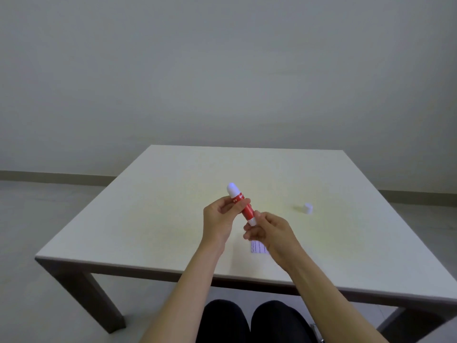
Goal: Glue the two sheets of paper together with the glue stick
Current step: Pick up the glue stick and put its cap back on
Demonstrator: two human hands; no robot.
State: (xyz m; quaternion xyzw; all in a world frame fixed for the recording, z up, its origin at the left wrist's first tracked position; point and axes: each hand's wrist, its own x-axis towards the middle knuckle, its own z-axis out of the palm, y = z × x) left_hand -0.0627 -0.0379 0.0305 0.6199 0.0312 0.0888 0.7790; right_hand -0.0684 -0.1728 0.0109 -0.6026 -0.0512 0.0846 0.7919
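A red glue stick (245, 208) with white ends is held above the middle of the table, tilted with its rounded white top pointing up and away. My left hand (220, 217) grips its upper red part. My right hand (268, 231) pinches its white lower end. A small white cap (308, 208) stands on the table to the right, apart from both hands. A small slip of paper with printed lines (257, 248) lies on the table below my right hand, partly hidden by it. Whether it is one sheet or two cannot be told.
The pale square table (153, 219) has dark legs, and its front edge runs just above my knees. A grey wall stands behind it and grey floor surrounds it.
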